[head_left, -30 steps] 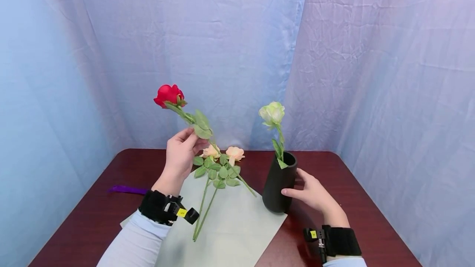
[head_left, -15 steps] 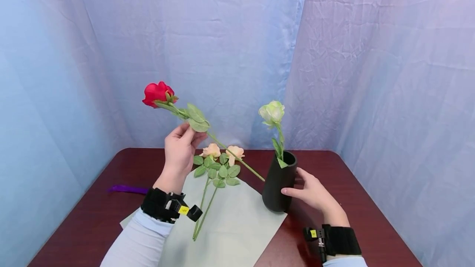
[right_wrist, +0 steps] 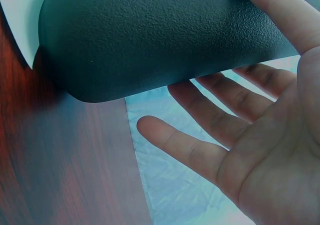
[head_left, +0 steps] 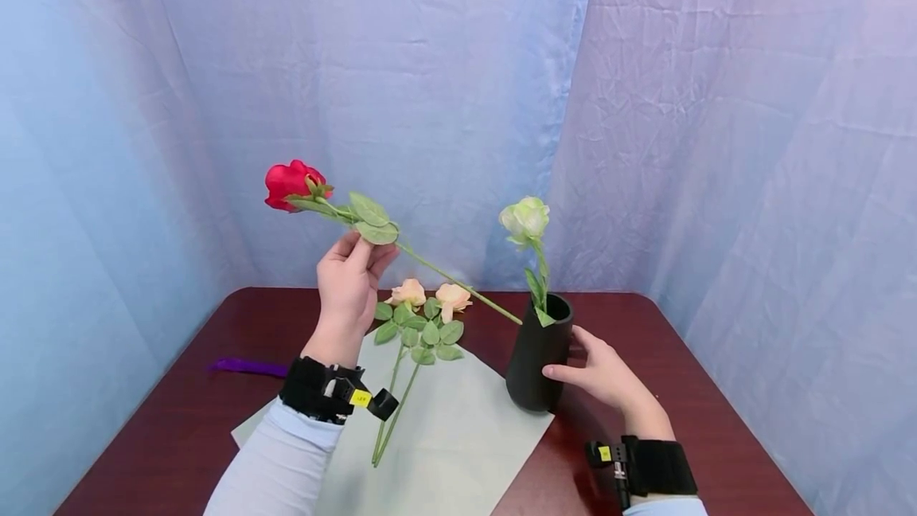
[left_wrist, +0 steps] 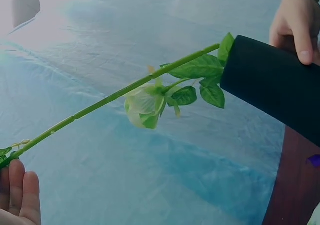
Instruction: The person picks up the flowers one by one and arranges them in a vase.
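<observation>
Up in the air at the left of the head view, my left hand (head_left: 347,285) pinches a red rose (head_left: 292,186) by its green stem, just under the leaves. The rose leans left, and its bare stem (left_wrist: 112,96) slants down so that the cut end comes right at the rim of a black vase (head_left: 533,365). My right hand (head_left: 605,370) holds the vase from the right, thumb across the near side and fingers behind it; the little finger sticks out apart from it in the right wrist view. Upright in the vase stands a pale green-white rose (head_left: 526,219).
Two peach roses (head_left: 453,299) with leafy stems lie on a sheet of pale green paper (head_left: 451,436) on the dark red table (head_left: 186,420). A purple ribbon (head_left: 247,366) lies at the left. Blue curtains (head_left: 401,102) hang behind the table and at both sides.
The red rose's head has moved left and tilted lower, while the stem's end has swung right and up to the vase's rim. My right hand and the vase have stayed put.
</observation>
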Tool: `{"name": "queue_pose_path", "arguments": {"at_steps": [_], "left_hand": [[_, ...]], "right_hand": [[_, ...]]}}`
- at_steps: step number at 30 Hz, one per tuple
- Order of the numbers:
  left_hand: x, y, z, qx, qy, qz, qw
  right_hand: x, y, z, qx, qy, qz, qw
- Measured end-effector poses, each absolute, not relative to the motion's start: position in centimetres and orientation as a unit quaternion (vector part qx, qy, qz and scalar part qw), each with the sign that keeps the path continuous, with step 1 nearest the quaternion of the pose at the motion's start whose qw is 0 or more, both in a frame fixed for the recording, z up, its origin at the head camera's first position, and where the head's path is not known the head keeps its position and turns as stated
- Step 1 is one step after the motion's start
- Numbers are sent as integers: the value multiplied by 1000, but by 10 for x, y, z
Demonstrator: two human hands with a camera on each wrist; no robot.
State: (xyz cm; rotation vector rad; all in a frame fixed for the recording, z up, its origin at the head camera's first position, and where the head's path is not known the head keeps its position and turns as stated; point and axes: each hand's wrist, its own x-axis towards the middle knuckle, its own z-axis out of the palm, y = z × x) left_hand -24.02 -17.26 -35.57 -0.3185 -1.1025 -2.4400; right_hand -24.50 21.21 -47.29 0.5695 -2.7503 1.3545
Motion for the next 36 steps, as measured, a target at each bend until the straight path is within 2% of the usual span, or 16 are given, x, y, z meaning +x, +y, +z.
{"name": "queue_pose_path", "arguments": {"at_steps": [36], "left_hand": [[-250,-136,-344,-156,-400,-867,253]], "right_hand": [[-247,211,-474,194,-876,440,17]]}}
